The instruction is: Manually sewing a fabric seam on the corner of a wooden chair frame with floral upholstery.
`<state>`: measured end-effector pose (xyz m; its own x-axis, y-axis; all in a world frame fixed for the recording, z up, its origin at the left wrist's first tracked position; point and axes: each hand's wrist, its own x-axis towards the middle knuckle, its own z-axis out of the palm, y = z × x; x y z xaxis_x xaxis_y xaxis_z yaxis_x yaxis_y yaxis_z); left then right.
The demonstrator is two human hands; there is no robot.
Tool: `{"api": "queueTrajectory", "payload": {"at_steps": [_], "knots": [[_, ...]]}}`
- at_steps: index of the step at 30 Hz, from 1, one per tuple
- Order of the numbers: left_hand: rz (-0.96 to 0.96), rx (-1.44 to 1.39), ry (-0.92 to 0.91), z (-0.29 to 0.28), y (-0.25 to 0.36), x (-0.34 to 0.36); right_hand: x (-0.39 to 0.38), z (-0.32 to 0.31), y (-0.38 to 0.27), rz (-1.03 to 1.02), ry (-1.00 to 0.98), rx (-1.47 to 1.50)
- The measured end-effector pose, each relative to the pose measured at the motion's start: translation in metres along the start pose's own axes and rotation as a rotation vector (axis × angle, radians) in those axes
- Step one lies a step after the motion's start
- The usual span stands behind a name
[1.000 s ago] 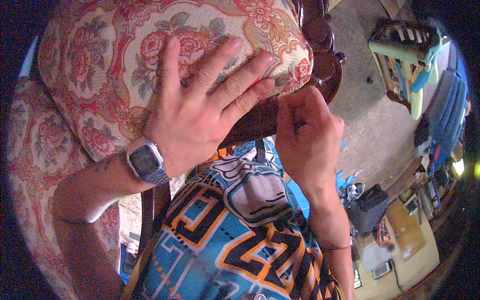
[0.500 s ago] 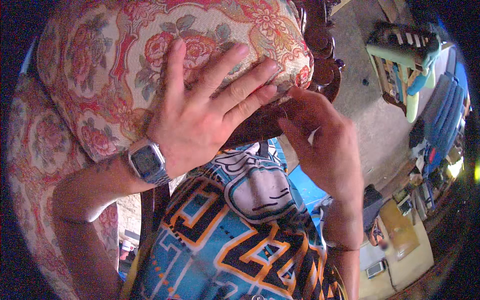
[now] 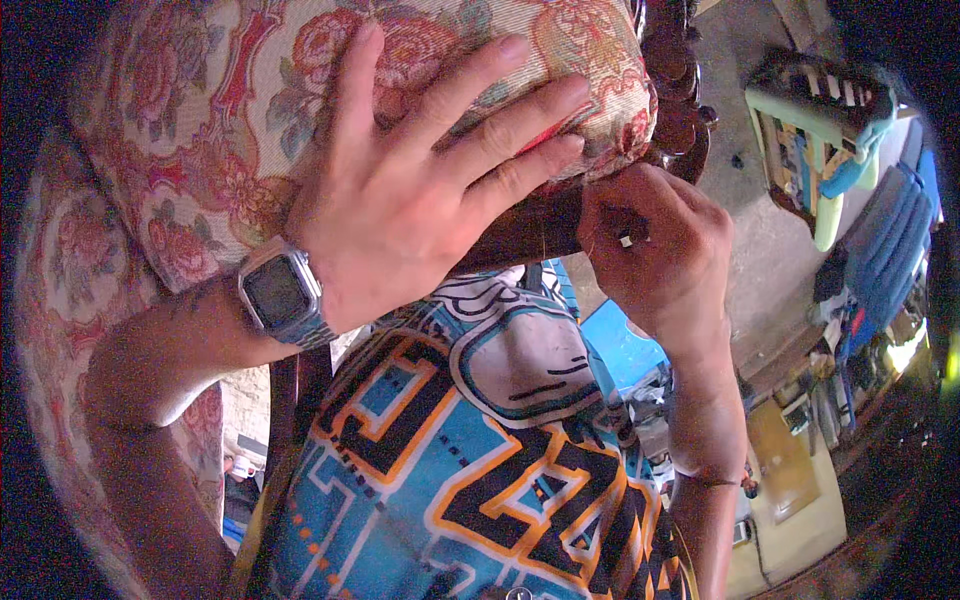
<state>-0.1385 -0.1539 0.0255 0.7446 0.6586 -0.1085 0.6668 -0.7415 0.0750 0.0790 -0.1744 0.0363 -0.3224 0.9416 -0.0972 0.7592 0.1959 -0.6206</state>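
My left hand (image 3: 400, 190) lies flat with fingers spread on a padded seat covered in floral fabric (image 3: 235, 130), and a grey digital watch sits on that wrist. To its right, my right hand (image 3: 665, 240) is closed at the corner of the padding, thumb and fingers pressed together. Whatever those fingertips pinch is too small to make out. Dark polished wood (image 3: 520, 235) runs under the fabric's near edge, and a carved wooden part (image 3: 685, 75) rises just past the corner.
On the floor at right stands a pale green and dark slatted crate-like piece (image 3: 815, 125). Beside it lies ribbed blue material (image 3: 885, 250). A cream surface (image 3: 815, 530) at lower right bears a tan sheet. My patterned blue shirt (image 3: 400, 500) fills the lower middle.
My right hand's thumb, earlier apart from the index finger, now meets the fingers. My left hand stays spread on the fabric. The whole view has shifted slightly.
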Motion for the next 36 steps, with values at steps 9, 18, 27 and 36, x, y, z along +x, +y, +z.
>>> {"api": "queueTrajectory", "payload": {"at_steps": [9,18,27,36], "knots": [[-0.034,-0.186,0.026,0.015,0.0,-0.003,0.002,0.006,0.0,0.139,-0.002,0.113],[-0.04,-0.187,-0.048,0.009,0.004,0.005,0.007,0.006,0.01,0.148,-0.07,0.112],[-0.016,-0.23,0.024,0.014,0.002,0.005,0.005,0.001,0.011,0.094,-0.052,0.074],[-0.032,-0.201,-0.053,0.013,0.002,0.004,0.009,-0.003,0.015,-0.002,-0.015,0.028]]}}
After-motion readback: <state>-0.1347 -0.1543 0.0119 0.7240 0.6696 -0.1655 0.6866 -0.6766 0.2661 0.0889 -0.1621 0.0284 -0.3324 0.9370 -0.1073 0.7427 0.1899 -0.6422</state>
